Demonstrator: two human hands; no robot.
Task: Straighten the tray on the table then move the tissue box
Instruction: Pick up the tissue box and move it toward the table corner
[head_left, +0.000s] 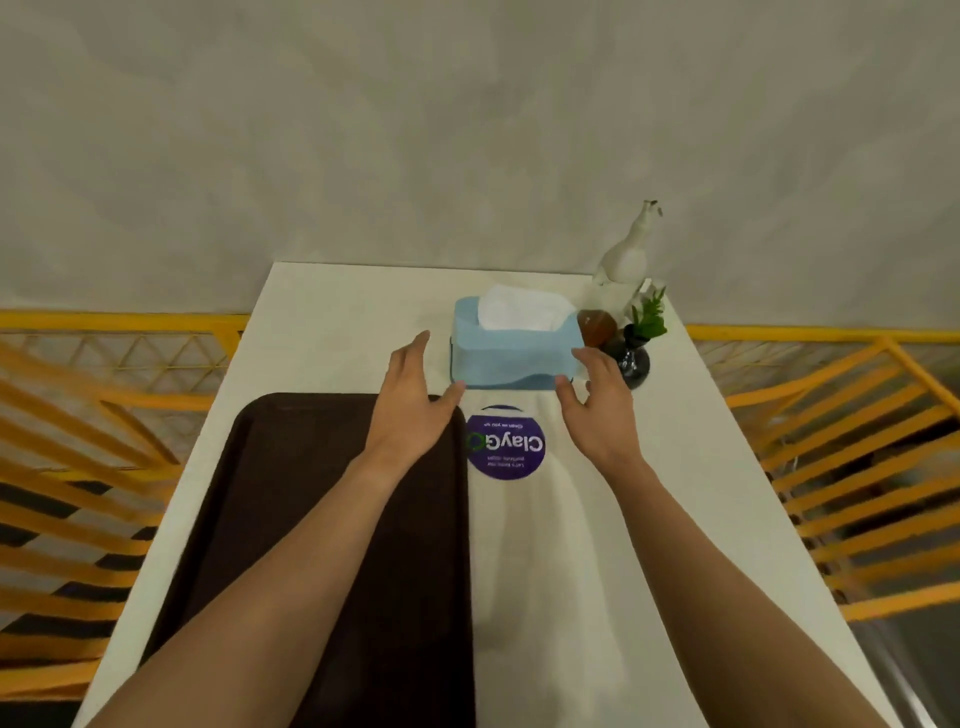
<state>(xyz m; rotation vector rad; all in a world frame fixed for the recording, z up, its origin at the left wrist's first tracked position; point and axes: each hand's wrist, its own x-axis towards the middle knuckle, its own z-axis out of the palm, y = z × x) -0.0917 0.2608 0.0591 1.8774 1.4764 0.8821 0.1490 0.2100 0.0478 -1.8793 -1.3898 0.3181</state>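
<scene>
A dark brown tray (291, 509) lies on the left half of the white table (623, 545), its long sides parallel to the table edges. A light blue tissue box (511, 351) with white tissue sticking out stands near the far end. My left hand (413, 402) is open just left of the box, hovering over the tray's far right corner, thumb tip close to the box's front corner. My right hand (597, 410) is open at the box's right front corner, fingers spread; I cannot tell whether it touches the box.
A round purple sticker (506, 444) lies on the table in front of the box. Right of the box stand a small black vase with green leaves (636, 356), a brown stone (596, 326) and a white animal figurine (626, 254). Yellow chair frames (841, 431) flank the table.
</scene>
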